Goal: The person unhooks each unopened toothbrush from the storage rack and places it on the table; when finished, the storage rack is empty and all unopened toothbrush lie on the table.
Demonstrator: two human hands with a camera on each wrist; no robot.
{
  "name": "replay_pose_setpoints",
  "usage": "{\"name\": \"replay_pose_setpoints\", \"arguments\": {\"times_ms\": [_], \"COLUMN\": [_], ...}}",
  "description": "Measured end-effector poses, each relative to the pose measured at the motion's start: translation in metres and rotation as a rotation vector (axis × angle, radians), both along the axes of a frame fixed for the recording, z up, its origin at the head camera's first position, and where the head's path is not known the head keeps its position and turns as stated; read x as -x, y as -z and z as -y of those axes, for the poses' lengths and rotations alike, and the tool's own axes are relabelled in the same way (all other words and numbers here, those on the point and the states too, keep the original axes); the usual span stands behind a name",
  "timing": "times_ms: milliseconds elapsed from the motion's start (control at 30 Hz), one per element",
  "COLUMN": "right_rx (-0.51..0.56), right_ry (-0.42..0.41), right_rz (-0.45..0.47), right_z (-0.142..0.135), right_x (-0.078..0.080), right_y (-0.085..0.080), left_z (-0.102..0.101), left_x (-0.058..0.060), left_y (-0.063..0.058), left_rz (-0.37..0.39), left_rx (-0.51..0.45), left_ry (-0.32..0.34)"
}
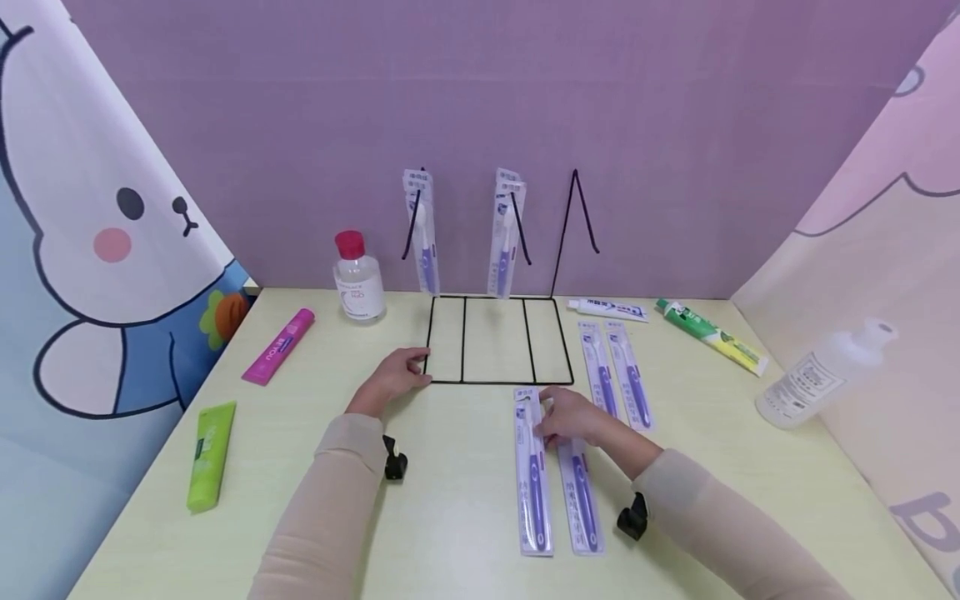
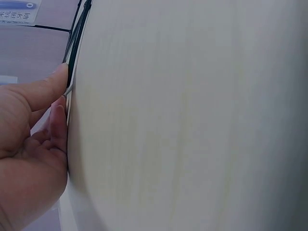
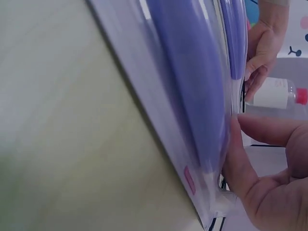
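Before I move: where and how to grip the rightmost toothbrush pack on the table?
I'd pinch the rightmost pack by its right long edge, about midway, coming in low from the right. It lies flat, long and narrow, so a mid hold should tip least; another pack sits close along its left, while bare table on its right leaves room.

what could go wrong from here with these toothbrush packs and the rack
The wire rack looks light; if the left hand loosened its pinch on the base, the rack might shift or tip while a pack is being hung.

The right hand pinches the toothbrush pack right beside the neighbouring pack, so it could drag or nudge that one too.
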State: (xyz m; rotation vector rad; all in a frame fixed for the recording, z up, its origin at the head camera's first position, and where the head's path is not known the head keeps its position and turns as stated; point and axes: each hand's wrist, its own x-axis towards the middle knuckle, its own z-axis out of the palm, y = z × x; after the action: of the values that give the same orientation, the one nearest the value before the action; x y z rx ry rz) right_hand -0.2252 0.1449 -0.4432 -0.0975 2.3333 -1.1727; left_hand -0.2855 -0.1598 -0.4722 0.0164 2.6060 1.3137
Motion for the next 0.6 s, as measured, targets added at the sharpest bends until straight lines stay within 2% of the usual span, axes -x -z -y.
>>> {"name": "replay_pose_setpoints", "arguments": {"times_ms": [267,433,600], "right_rx": [-0.138,-0.105,-0.067], "right_ry": [-0.102,-0.075,-0.024], "right_rz": [-0.069,-0.087,-0.229], "right_z": [0.001,0.004,0.013], "right_x": [0.001,0.022,0.049], "right_y": [-0.016,-0.035,-0.066], "left_z": [0.0,0.001,0.001], "left_x": [0.001,0.002,0.002], "left_y": [0.001,0.002,0.002], "left_rz": [0.002,0.007,0.0], "left_rx": [0.0,-0.016,-0.018], "left_ry": [0.004,0.002,0.004]}}
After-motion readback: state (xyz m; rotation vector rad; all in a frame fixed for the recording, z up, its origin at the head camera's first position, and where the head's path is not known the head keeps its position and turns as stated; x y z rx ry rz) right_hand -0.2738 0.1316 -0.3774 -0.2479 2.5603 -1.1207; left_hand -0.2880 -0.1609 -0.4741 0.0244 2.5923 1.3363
